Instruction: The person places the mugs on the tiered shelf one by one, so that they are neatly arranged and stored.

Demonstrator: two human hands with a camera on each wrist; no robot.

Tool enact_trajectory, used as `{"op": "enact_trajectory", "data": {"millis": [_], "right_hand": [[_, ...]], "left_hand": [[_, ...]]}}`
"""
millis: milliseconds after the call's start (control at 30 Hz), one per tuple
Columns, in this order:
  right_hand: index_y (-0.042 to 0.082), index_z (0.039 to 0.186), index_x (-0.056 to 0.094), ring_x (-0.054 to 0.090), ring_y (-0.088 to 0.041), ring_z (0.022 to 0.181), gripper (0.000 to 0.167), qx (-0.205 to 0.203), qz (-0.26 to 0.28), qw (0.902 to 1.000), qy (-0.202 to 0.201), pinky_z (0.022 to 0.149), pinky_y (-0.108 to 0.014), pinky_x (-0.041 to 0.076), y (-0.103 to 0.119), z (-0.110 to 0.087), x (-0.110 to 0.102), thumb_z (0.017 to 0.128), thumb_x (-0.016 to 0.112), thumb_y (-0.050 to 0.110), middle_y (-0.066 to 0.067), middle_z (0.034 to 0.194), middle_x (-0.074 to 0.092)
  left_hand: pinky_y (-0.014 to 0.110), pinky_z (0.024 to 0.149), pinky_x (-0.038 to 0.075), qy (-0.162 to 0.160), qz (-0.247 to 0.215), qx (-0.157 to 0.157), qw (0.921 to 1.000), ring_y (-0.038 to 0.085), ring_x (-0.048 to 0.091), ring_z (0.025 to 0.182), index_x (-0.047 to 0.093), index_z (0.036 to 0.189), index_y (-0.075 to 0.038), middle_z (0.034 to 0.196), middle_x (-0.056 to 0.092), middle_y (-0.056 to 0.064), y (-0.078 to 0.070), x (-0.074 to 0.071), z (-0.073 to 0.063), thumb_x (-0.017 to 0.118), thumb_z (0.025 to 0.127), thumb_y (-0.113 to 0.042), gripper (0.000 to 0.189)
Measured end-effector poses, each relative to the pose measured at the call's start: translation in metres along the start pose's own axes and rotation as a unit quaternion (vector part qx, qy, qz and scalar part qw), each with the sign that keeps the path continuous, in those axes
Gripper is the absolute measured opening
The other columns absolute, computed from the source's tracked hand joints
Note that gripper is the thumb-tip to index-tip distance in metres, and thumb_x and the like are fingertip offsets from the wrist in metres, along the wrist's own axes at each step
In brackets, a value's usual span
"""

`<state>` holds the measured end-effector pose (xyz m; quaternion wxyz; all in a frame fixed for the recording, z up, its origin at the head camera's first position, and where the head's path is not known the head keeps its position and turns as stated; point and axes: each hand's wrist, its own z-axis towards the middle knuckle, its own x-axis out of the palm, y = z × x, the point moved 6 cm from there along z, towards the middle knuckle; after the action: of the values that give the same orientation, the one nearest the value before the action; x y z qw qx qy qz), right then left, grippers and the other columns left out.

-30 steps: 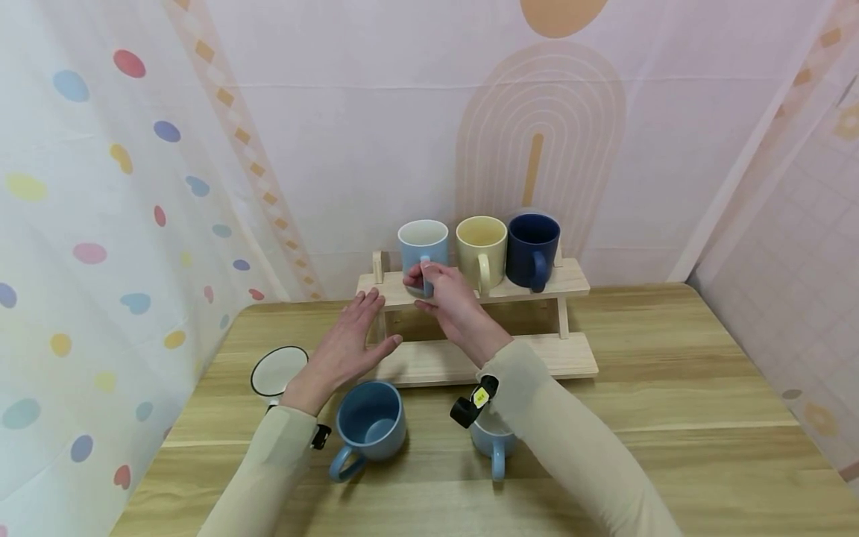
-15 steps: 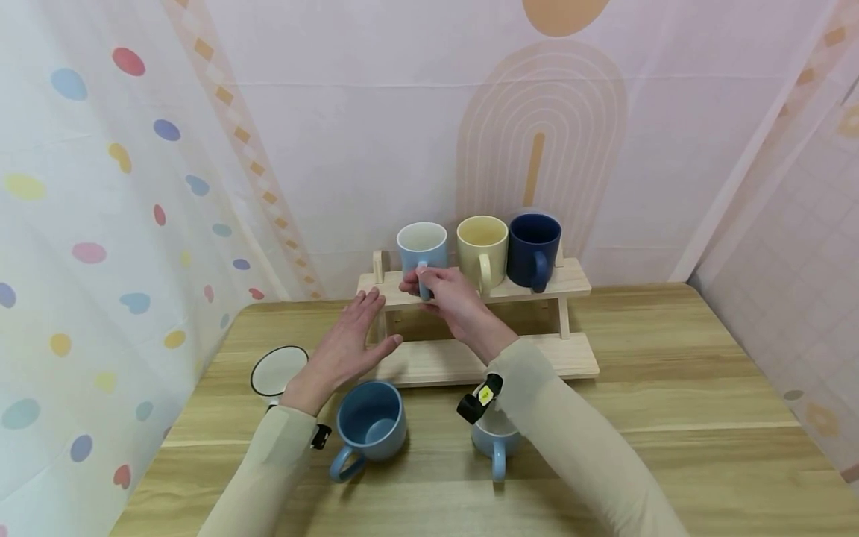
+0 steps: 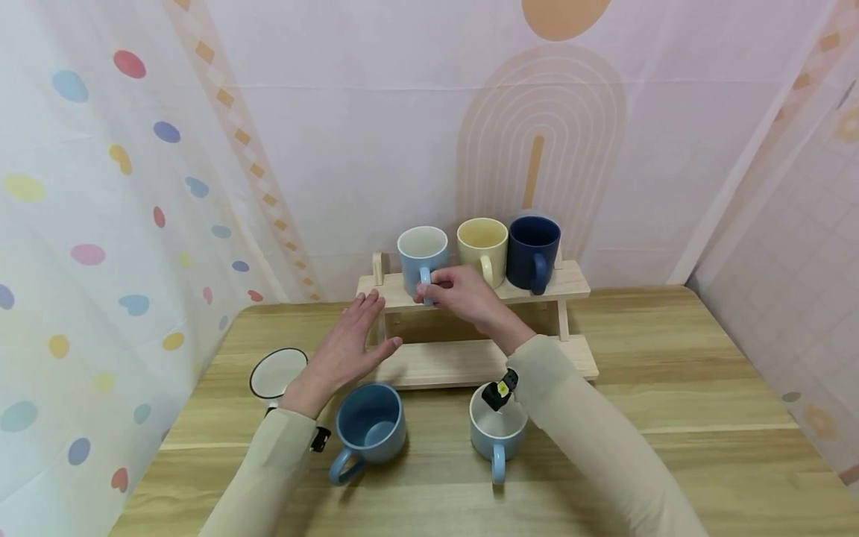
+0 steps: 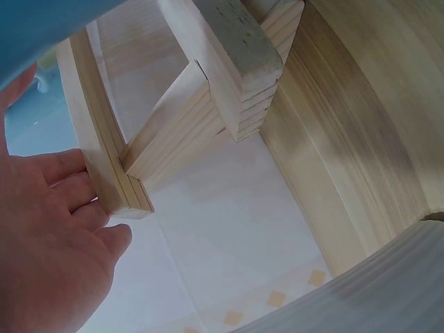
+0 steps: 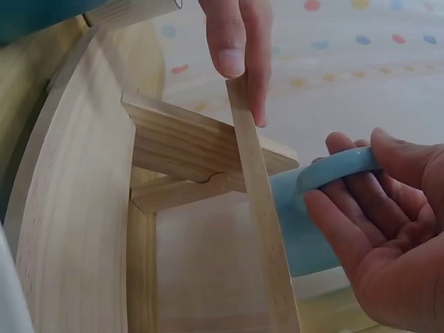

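Note:
A light blue mug (image 3: 414, 270) stands at the left of the wooden shelf's upper board, its handle facing me. My right hand (image 3: 463, 294) pinches that handle (image 5: 340, 166) between thumb and fingers, seen close up in the right wrist view. With fingers extended, my left hand (image 3: 342, 354) rests at the left end of the two-tier wooden shelf (image 3: 396, 297); the left wrist view shows its fingertips against the upper board (image 4: 114, 166). Right of the held mug stand a pale yellow mug (image 3: 473, 257) and a navy mug (image 3: 526, 261), both upright.
In front of the shelf, a darker blue mug (image 3: 379, 440) and another light blue mug (image 3: 486, 440) stand on the wooden table (image 3: 678, 418). A white mug with a dark rim (image 3: 275, 373) is partly behind my left wrist. A patterned curtain (image 3: 349, 149) hangs behind.
The held light blue mug has shifted slightly toward me on the upper board. My right wrist has swung to the right, uncovering more of the mug below. My left hand stays put.

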<state>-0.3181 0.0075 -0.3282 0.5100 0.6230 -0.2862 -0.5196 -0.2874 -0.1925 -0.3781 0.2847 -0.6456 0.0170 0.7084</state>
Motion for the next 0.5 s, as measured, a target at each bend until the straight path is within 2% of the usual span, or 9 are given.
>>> {"op": "enact_trajectory", "data": {"millis": [200,333,500], "right_hand": [[0.004,0.105,0.077,0.062,-0.023,0.101,0.022,-0.007,0.000,0.9999,-0.011,0.091,-0.034,0.055,0.0015,-0.0007,-0.0011,0.104,0.066,0.022,-0.007,0.106,0.076],[0.003,0.108,0.076,0.064,-0.024,0.104,0.022,-0.004,0.004,0.9999,-0.014,0.094,-0.036,0.056,0.0009,0.0002,0.0009,0.104,0.066,0.022,-0.008,0.107,0.077],[0.005,0.106,0.078,0.063,-0.023,0.099,0.022,-0.014,-0.021,0.9994,-0.025,0.087,-0.032,0.056,0.0030,0.0028,0.0016,0.103,0.067,0.023,-0.007,0.106,0.076]], "left_hand": [[0.056,0.125,0.018,0.000,0.005,-0.001,1.0000,0.037,0.014,0.158,0.033,0.160,0.000,0.169,0.024,0.018,0.0000,-0.0002,0.0005,0.061,0.100,-0.052,0.084],[0.057,0.124,0.020,-0.002,0.002,-0.001,1.0000,0.038,0.014,0.158,0.034,0.160,0.000,0.169,0.025,0.018,0.0002,0.0000,0.0000,0.061,0.100,-0.052,0.084],[0.057,0.125,0.019,0.000,0.003,0.001,1.0000,0.038,0.014,0.158,0.034,0.160,0.000,0.169,0.024,0.018,0.0000,-0.0011,0.0007,0.061,0.100,-0.051,0.084]]}}
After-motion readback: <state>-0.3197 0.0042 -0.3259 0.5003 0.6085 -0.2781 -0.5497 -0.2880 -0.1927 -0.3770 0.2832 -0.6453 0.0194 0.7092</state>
